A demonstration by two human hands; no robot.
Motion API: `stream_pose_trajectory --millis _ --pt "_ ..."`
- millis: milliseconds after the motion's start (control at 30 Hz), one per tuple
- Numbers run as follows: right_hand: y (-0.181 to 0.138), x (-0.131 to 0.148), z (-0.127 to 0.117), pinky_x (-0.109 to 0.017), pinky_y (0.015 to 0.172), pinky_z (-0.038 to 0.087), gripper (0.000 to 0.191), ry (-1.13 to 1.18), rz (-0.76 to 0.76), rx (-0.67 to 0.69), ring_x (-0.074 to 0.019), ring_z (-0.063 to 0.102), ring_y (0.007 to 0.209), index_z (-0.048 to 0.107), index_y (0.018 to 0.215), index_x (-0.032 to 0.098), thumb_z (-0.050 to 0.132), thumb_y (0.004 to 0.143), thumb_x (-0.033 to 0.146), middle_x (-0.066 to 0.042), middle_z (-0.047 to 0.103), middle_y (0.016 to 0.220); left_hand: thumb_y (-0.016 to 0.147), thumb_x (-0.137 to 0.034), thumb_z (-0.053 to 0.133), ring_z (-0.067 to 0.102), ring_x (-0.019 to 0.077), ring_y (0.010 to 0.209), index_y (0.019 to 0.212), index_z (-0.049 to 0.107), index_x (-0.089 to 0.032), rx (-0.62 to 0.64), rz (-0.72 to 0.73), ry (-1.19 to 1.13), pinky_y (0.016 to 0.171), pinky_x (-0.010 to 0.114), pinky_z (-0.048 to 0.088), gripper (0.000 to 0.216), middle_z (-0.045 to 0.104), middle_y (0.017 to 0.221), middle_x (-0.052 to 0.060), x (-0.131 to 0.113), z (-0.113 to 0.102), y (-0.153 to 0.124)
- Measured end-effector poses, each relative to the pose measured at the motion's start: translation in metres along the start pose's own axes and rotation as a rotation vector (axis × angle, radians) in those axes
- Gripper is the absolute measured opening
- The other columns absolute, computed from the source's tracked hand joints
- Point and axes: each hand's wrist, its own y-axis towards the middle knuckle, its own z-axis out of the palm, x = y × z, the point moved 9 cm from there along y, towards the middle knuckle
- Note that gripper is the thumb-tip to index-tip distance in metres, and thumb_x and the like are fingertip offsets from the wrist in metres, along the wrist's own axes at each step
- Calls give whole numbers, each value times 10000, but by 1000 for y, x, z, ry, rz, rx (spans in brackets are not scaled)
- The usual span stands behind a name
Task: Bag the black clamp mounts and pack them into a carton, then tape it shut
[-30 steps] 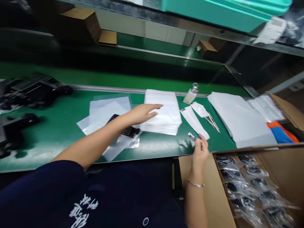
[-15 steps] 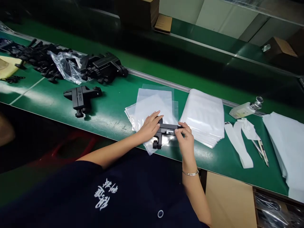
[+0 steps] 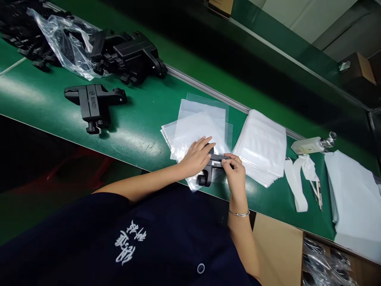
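Loose bags [image 3: 196, 121] are lying under the black clamp [image 3: 219, 157]; a bag stack [image 3: 262, 143] is sitting just right, a second clamp [image 3: 93, 101] resting left. The right hand [image 3: 236, 171], near the white strip [image 3: 300, 198] a second ago, is now pinching the clamp's right end; the left hand [image 3: 196, 158] is covering its left end, grip unclear. Matte plastic is lying against glossy clear film.

The left hand [image 3: 197, 157] rests on a black clamp bracket [image 3: 208, 174] over loose clear plastic bags [image 3: 200, 125], while the right hand [image 3: 235, 169] has its grip on the bracket beside a white label [image 3: 216, 163]. On the green counter [image 3: 139, 145], a BOSCH-marked bracket [image 3: 93, 104] lies well apart.
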Motion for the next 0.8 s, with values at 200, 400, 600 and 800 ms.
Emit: stream_pose_trajectory --millis 200,400,600,800 --pt "0 0 0 -448 993 395 233 -19 2 5 -267 569 1109 637 598 217 641 786 353 -74 673 1046 950 -252 357 174 303 1500 1410 439 -227 -6 0 -39 1191 575 205 467 289 1595 95 0 -2 0" --pt "1 1 0 -452 986 395 245 -9 6 15 -268 579 1093 631 583 214 642 781 358 -77 673 1031 955 -252 345 171 303 1500 1416 431 -203 6 -3 -18 1193 570 205 472 287 1594 106 1 0 0" --pt "0 1 0 -451 988 396 245 -10 13 23 -268 575 1106 636 590 215 643 786 361 -77 669 1032 957 -250 356 180 302 1498 1413 435 -227 -9 11 -25 1197 565 208 464 292 1595 89 1 -1 0" --pt "1 3 0 -447 988 392 252 -24 -1 13 -266 576 1084 630 579 219 639 787 360 -69 674 1011 954 -257 355 180 304 1498 1410 438 -224 -10 8 -29 1198 564 209 464 291 1595 90 1 0 0"
